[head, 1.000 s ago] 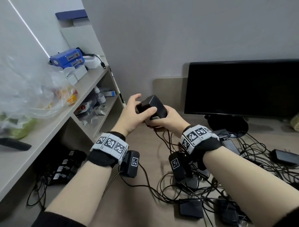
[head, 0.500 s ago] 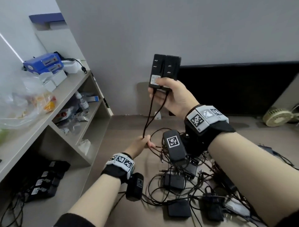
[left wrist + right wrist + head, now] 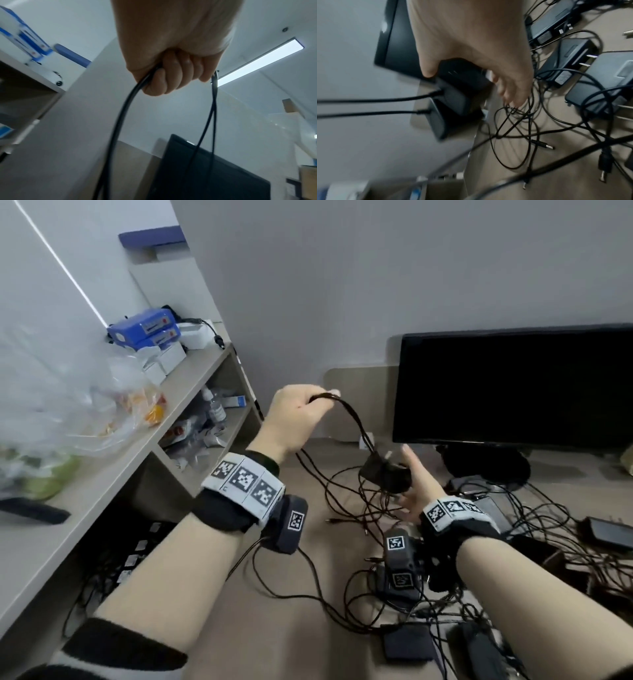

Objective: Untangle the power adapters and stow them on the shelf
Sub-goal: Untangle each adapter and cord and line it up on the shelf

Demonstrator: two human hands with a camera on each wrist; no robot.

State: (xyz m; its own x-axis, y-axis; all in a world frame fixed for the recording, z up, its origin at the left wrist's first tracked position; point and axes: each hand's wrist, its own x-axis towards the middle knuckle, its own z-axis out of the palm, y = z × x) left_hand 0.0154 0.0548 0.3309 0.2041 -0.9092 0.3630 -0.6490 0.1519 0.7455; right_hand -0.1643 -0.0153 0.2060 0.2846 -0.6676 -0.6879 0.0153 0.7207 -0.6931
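Observation:
My left hand (image 3: 301, 409) is raised above the desk and grips a bunch of thin black cables (image 3: 356, 419); in the left wrist view its fingers (image 3: 171, 75) are curled tight round the cables (image 3: 120, 121). The cables run down to two black power adapters (image 3: 383, 474) held side by side. My right hand (image 3: 416, 491) holds this pair low, in front of the monitor, thumb on one side and fingers on the other (image 3: 453, 94). A tangle of more adapters and cords (image 3: 407, 642) lies on the desk below and to the right.
A grey shelf unit (image 3: 113, 467) stands on the left, with several black adapters in its bottom bay (image 3: 137, 553). A plastic bag (image 3: 68, 392) and blue boxes (image 3: 144, 326) sit on its top board. A black monitor (image 3: 513, 385) stands at the back right.
My right hand has come down from head height to just above the desk with the two adapters. My left hand has risen from the desk, lifting the cables it grips.

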